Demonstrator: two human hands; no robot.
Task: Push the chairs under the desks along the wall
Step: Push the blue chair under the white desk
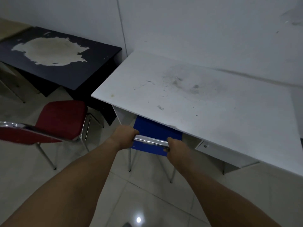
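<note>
At the left of the frame the red chair (pixel 60 118) stands out on the floor (pixel 147 194), not under the dark worktop (pixel 65 63) in the upper left; we judge it is not pushed in yet; if we forget it, the job is only half done. In the middle, our left hand (pixel 125 135) is wrapped tight around the shiny top bar (pixel 150 141) of the blue chair (pixel 155 133); our right hand (pixel 174 148) is curled around the other end of that bar. The blue chair's seat is partly under the white worktop (pixel 196 99), just below its front edge. If we push too hard, our knuckles could bump that edge, or the chair back could knock it. To the right, under the white worktop, sits a small drawer (pixel 206 147); if we push crooked, a chair leg might hit it or the worktop's side.
</note>
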